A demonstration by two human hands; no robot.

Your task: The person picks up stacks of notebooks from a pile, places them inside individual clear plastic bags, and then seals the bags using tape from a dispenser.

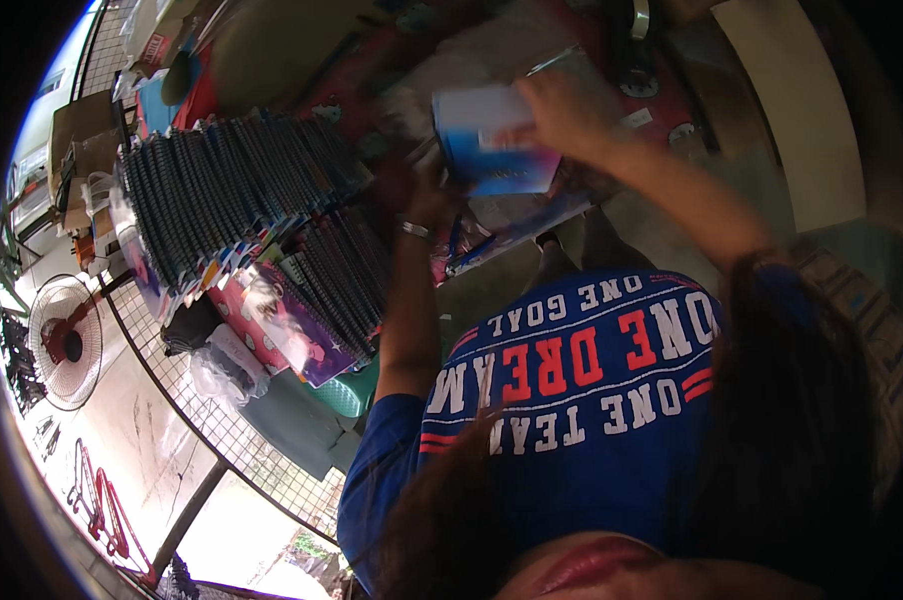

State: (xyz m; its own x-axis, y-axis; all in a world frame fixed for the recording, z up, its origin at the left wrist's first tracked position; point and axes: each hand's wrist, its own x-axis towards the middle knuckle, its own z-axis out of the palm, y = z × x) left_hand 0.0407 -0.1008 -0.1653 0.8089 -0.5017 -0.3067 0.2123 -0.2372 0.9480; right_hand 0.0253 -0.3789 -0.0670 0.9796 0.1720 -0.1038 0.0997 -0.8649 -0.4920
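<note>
A blue and white booklet or notebook [484, 168] with a glossy cover lies in front of me on the table. My left hand [434, 203], dark and smeared, is by its lower left edge; its fingers cannot be made out. Over the upper right corner of the booklet is my right hand [557, 112], blurred, with its fingers closed. A thin shiny strip or edge [554, 62] shows just beyond those fingers; whether they hold it is unclear. To the left stands a long row of spiral-bound notebooks [232, 190], their dark coils facing up, with a second row [337, 265] nearer me.
The table has a pink printed cover [662, 100]. Left of it are a wire mesh [197, 400], a white fan [67, 342], cardboard boxes [80, 130] and a clear plastic bag [227, 368]. A green plastic piece [352, 392] sits below the notebooks. At right stands a pale board [797, 110].
</note>
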